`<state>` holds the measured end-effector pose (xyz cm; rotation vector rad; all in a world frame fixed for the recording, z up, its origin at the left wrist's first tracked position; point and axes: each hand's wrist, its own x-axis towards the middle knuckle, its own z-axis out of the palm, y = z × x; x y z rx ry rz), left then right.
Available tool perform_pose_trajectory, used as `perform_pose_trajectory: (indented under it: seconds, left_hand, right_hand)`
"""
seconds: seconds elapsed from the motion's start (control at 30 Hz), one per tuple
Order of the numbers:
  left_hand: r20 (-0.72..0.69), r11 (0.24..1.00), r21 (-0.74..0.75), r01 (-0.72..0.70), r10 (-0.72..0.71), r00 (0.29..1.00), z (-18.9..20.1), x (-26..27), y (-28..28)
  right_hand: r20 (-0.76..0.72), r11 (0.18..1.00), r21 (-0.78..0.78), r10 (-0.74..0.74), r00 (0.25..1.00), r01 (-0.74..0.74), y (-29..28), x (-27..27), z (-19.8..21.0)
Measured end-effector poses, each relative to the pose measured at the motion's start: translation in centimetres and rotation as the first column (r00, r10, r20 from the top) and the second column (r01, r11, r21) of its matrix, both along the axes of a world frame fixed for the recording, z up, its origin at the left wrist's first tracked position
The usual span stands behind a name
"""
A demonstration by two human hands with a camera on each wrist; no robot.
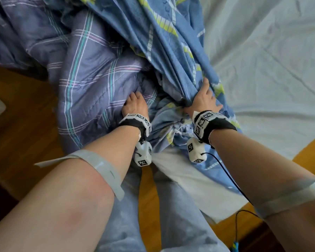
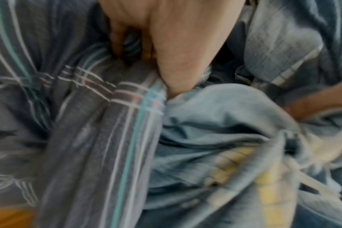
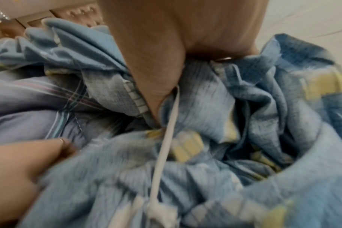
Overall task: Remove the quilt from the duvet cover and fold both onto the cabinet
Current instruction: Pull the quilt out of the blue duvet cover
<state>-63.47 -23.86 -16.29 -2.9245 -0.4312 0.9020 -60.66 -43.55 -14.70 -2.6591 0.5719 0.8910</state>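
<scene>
Removal step, mid-way. Left hand (image 1: 135, 103) grips the plaid quilt (image 1: 91, 73); right hand (image 1: 204, 98) bunches the blue duvet cover (image 1: 173, 51), both on the bed (image 1: 271, 60). Next: pull quilt out leftward while holding cover. Cabinet not visible.

- Soft, even daylight fills the head view; edges bow from wide-angle distortion.
- Both wrist views are dimmer and smeared with motion blur, especially towards their lower edges.
</scene>
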Motion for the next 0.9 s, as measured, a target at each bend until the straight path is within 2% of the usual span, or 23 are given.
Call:
perform_pose_trajectory:
  seconds: [0.07,0.13,0.37,0.53,0.63,0.7,0.8,0.83,0.9]
  left_hand:
    - [-0.020,0.997,-0.066,0.051,-0.053,0.998,0.9,-0.2,2.2]
    - [0.042,0.994,-0.057,0.089,-0.087,0.995,2.6,-0.8,5.5]
    - [-0.002,0.970,0.064,-0.236,0.237,0.972,11.1,-5.4,17.9]
    - [0.150,0.940,0.147,-0.307,0.285,0.947,14.7,-6.7,25.4]
    - [0.104,0.937,0.101,-0.335,0.325,0.940,14.0,-7.2,26.1]
    - [0.064,0.940,0.027,-0.341,0.338,0.939,12.7,-7.4,24.9]
    - [0.052,0.965,-0.068,-0.255,0.258,0.965,10.6,-6.8,21.9]
    - [0.073,0.969,-0.098,-0.228,0.236,0.969,10.1,-6.5,20.9]
    - [0.208,0.973,-0.152,-0.174,0.203,0.957,9.6,-5.5,19.3]
  right_hand:
    - [0.008,0.998,-0.056,0.017,1.000,-0.016,0.3,-0.4,-0.1]
    - [0.037,0.997,-0.070,0.035,0.999,-0.032,0.6,-0.8,0.5]
    - [0.108,0.989,-0.121,0.097,0.989,-0.084,4.3,-1.6,5.0]
    - [0.154,0.989,-0.126,0.091,0.984,-0.072,7.5,-1.3,6.1]
    - [0.165,0.991,-0.113,0.083,0.983,-0.065,10.4,-1.4,6.2]
    - [0.210,0.989,-0.093,0.134,0.968,-0.117,12.4,-1.3,5.9]
    - [0.274,0.985,-0.077,0.170,0.947,-0.155,15.2,-0.7,5.5]
    - [0.299,0.987,-0.063,0.160,0.941,-0.147,16.0,-0.2,5.3]
    - [0.355,0.990,-0.034,0.140,0.925,-0.137,17.4,0.9,5.3]
